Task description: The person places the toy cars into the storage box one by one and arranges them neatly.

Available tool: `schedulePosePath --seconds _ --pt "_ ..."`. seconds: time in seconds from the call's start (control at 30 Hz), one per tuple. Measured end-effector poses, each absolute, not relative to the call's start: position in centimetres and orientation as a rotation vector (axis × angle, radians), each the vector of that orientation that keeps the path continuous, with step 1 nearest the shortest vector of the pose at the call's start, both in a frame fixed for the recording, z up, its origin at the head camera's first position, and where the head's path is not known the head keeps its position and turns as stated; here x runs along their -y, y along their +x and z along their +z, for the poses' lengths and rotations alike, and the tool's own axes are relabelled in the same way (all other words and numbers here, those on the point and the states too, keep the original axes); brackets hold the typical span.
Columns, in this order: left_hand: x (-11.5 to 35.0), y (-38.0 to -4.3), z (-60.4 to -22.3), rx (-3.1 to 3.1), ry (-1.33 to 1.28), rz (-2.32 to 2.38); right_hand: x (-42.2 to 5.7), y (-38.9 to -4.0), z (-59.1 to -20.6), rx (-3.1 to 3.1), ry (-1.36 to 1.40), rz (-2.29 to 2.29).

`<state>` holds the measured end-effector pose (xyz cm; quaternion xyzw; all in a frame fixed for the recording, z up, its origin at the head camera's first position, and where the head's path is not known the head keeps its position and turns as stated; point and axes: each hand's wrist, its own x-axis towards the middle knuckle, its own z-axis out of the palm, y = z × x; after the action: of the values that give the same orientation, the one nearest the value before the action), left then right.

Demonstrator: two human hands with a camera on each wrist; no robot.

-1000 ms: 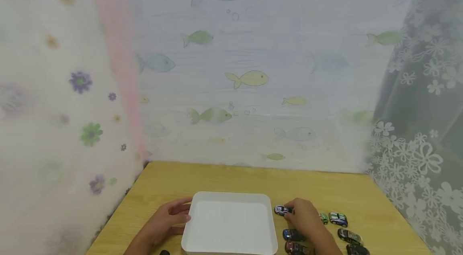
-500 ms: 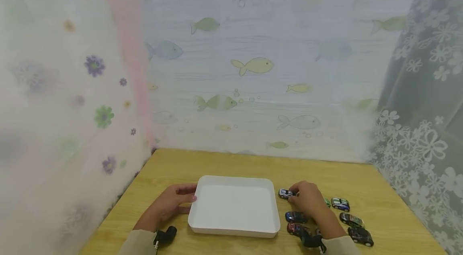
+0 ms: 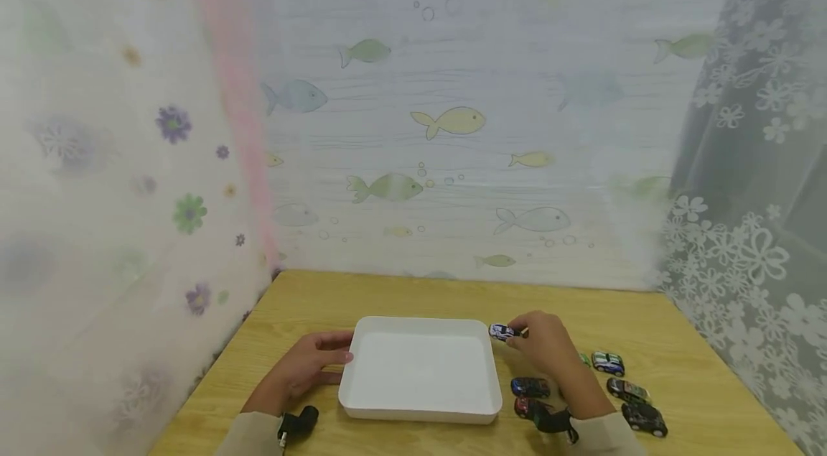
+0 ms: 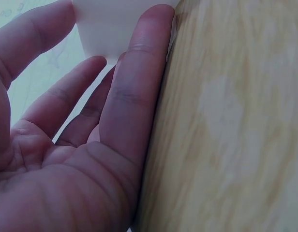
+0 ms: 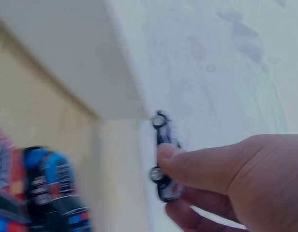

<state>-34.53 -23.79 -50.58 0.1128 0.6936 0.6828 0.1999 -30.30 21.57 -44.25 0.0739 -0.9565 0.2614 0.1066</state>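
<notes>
My right hand (image 3: 548, 345) pinches a small white-and-dark toy car (image 3: 502, 332) between thumb and fingers, close to the tray's far right corner. In the right wrist view the toy car (image 5: 164, 159) is held by its sides, two wheels showing, raised about level with the tray's wall (image 5: 86, 53). The white rectangular tray (image 3: 420, 416) has a bare floor. At its left side rests my left hand (image 3: 311, 363), with fingertips against the wall. In the left wrist view the left hand (image 4: 86, 121) has its fingers extended, touching the tray (image 4: 108, 29).
Right of the tray stand a blue-black toy car (image 3: 530, 387) and a red one (image 3: 525, 408), partly behind a black wrist-camera mount (image 3: 550, 419). Farther right are a white-green-blue car (image 3: 608, 363), a multicoloured one (image 3: 628, 391) and a black one (image 3: 644, 419). Curtains (image 3: 413, 154) border the wooden table (image 3: 388, 291).
My right hand has lifted the white-and-dark toy car and brought it left and up toward the tray's corner. The left hand stays at the tray. The head view has tilted down.
</notes>
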Motion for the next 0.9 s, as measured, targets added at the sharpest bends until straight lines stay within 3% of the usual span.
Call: schedulePosePath --seconds 0.9 --pt "24.0 -34.6 -50.5 -1.949 0.346 1.885 -14.1 -33.7 -43.1 2.865 0.428 0.92"
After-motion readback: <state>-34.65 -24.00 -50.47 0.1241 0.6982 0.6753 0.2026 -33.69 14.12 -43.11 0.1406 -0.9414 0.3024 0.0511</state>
